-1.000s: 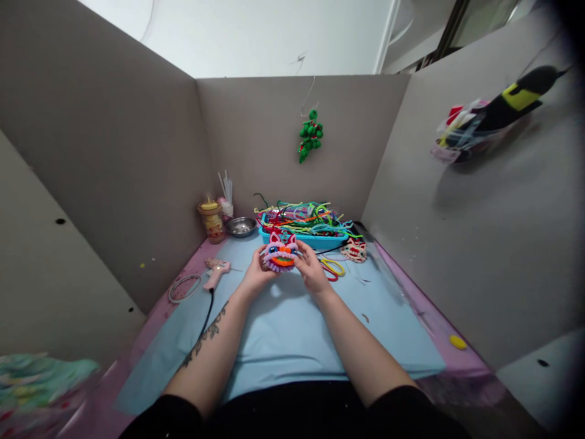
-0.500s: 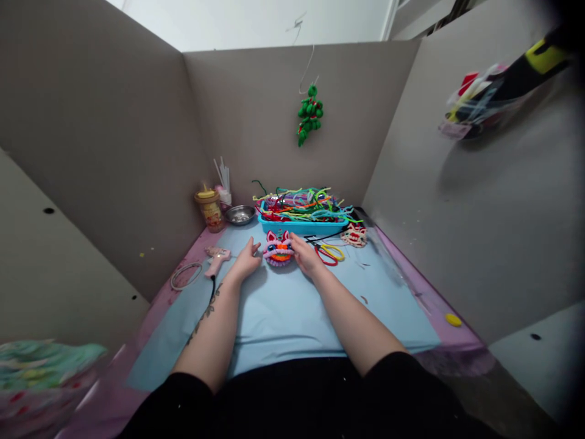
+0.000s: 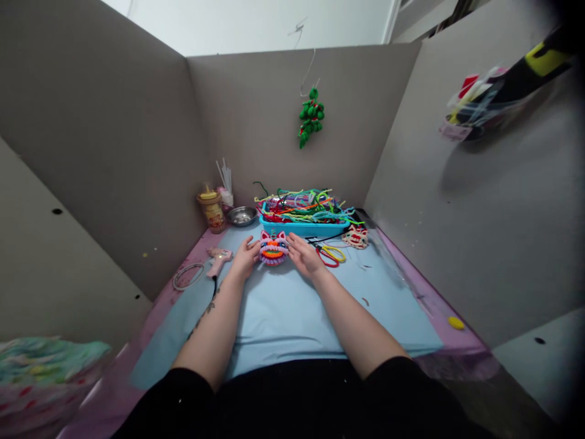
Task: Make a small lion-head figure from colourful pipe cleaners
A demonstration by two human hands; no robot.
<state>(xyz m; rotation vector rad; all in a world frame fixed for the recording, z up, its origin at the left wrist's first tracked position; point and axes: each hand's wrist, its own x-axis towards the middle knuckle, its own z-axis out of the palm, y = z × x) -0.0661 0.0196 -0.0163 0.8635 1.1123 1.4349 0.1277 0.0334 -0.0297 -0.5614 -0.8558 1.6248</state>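
Note:
A small pipe-cleaner animal head [image 3: 273,249], lilac with pink ears, blue eyes and an orange mouth, faces me upright at the middle of the table. On its left side is my left hand [image 3: 245,257], open, its fingers stretched towards the edge of the head. My right hand [image 3: 305,255] is at the other side, also open, fingertips at the head's right edge. Whether the fingertips press on it is hard to make out. Scissors [image 3: 329,255] with red and yellow handles lie just beyond my right hand. A pink glue gun [image 3: 219,262] lies left of my left hand.
Behind stands a blue basket [image 3: 304,228] heaped with coloured pipe cleaners. A metal bowl [image 3: 242,216], a cup [image 3: 212,213] and a whitish pipe-cleaner head [image 3: 356,237] are nearby. Grey partitions [image 3: 256,122] enclose the table; a green ornament [image 3: 312,116] hangs at the back.
The animal head has shifted slightly left and now faces me more squarely. My left hand has come closer to its side. The right hand's fingers look straighter beside it.

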